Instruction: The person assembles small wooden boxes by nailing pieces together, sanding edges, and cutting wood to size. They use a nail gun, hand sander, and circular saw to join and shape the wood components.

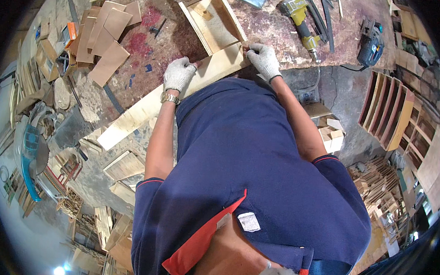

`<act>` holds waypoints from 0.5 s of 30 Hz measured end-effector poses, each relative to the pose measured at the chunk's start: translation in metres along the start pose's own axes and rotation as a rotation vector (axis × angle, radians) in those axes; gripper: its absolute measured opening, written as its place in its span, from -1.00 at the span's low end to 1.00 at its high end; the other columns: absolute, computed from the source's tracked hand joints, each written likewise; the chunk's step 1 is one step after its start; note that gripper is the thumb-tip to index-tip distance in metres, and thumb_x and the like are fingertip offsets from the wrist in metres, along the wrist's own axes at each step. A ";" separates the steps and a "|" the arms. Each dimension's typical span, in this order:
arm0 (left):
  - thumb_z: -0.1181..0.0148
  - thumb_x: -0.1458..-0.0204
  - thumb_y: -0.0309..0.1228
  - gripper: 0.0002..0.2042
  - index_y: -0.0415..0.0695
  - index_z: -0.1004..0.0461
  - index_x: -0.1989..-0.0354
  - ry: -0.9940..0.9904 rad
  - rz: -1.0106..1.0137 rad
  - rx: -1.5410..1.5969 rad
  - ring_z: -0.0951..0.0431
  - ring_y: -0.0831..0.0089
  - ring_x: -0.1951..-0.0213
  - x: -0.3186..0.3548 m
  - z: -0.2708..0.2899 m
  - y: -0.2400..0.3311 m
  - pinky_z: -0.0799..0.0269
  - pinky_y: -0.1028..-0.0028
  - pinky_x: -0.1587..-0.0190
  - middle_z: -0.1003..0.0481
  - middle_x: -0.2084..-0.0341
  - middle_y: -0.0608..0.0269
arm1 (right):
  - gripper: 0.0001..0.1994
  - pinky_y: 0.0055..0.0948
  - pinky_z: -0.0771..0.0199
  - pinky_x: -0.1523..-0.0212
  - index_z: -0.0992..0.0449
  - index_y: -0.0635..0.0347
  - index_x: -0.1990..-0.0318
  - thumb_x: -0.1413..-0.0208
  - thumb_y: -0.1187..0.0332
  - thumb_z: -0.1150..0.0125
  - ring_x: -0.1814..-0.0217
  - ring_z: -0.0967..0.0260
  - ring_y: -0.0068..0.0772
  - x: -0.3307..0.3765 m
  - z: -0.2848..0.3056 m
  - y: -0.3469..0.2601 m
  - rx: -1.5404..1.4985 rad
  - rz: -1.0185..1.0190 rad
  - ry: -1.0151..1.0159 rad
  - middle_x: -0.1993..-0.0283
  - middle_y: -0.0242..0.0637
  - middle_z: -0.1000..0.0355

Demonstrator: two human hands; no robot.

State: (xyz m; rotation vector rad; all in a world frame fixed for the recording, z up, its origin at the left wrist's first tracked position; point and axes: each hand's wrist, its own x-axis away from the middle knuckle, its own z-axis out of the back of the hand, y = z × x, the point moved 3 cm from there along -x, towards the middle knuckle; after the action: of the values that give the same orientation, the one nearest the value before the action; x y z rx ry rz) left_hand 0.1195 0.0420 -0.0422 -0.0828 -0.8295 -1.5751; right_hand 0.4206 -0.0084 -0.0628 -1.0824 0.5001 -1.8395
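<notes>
A long pale wooden board (140, 117) lies slantwise along the near edge of the workbench, its left end reaching out past the bench. My left hand (179, 74), in a white knit glove, is closed on the board near its middle. At the board's right end, my gloved right hand (264, 61) grips it with curled fingers, close to the corner of an open wooden box (216, 32). The board's right part lies against the near end of this box. What the right fingertips touch is partly hidden.
A yellow-and-black nail gun (301, 23) with a hose lies right of the box. Farther right sits a black-and-blue power tool (371, 45). Thin brown panels (109, 62) are piled at left. A teal saw (30, 147) stands lower left; a slatted wooden piece (386, 109) is at right.
</notes>
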 end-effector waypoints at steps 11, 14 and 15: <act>-0.26 -0.02 0.11 -0.52 -0.15 -0.57 0.45 0.031 0.004 -0.042 -0.61 -0.06 0.33 -0.012 -0.007 -0.007 -0.46 0.07 0.25 -0.57 0.49 -0.08 | -0.72 -0.30 -0.60 0.31 -0.70 0.09 0.05 -0.18 0.16 -0.37 0.32 -0.56 -0.44 0.001 0.142 -0.082 -0.232 0.393 0.431 0.30 -0.24 -0.65; -0.30 0.00 0.10 -0.55 -0.11 -0.58 0.45 0.157 -0.007 -0.084 -0.61 -0.06 0.33 -0.004 -0.010 -0.004 -0.47 0.07 0.24 -0.58 0.48 -0.07 | -0.72 -0.51 -0.51 0.16 -0.67 0.25 -0.04 -0.18 0.42 -0.33 0.14 -0.50 -0.54 0.047 0.252 -0.150 0.025 0.823 0.818 0.07 -0.31 -0.61; -0.31 0.01 0.10 -0.56 -0.11 -0.58 0.45 0.175 0.022 -0.062 -0.62 -0.06 0.33 0.000 -0.012 -0.003 -0.47 0.07 0.24 -0.58 0.47 -0.06 | -0.72 -0.52 -0.50 0.17 -0.66 0.24 -0.03 -0.18 0.41 -0.33 0.15 -0.49 -0.55 0.066 0.281 -0.169 0.049 0.922 0.924 0.08 -0.31 -0.60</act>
State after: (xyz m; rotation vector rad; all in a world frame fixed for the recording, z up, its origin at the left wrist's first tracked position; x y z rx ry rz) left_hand 0.1218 0.0357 -0.0527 0.0017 -0.6410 -1.5633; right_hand 0.5586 0.0463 0.2364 0.1610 1.2229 -1.3647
